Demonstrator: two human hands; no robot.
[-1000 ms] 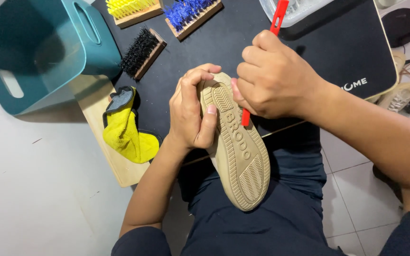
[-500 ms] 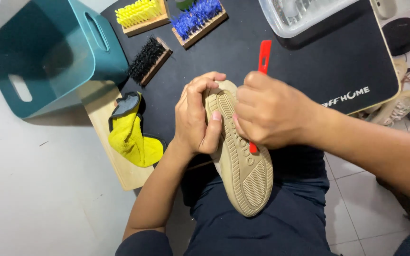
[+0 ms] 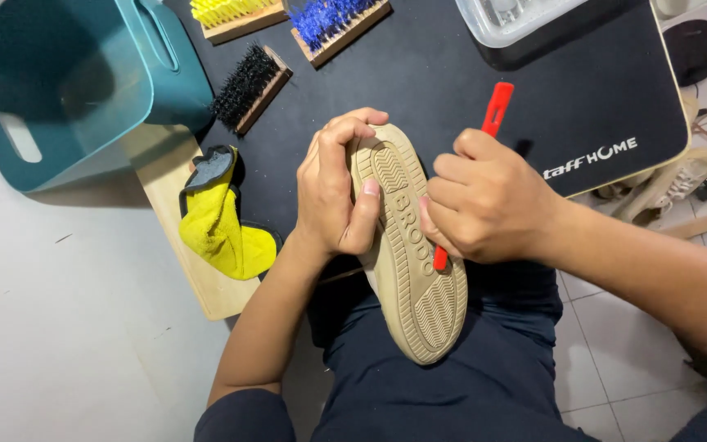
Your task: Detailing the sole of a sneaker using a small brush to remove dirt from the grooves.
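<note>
The right hand (image 3: 484,205) hid the red tool's (image 3: 497,106) middle; above the shoe (image 3: 411,270), the picture's top edge cut off the clear tub (image 3: 533,20).

Far left: teal plastic bin (image 3: 67,90). Black mat (image 3: 452,98) bearing yellow-, blue-, black-bristled brushes (image 3: 235,15) (image 3: 339,23) (image 3: 249,86). Near left: yellow cloth (image 3: 221,229).

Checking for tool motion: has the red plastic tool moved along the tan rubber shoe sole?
Yes. The red plastic tool slid down the tan sole toward its heel.

Your left hand (image 3: 339,190) curls closed, thumb uppermost, forearm rising from below; your right hand (image 3: 484,200) is fisted beside it, forearm entering from the right.
</note>
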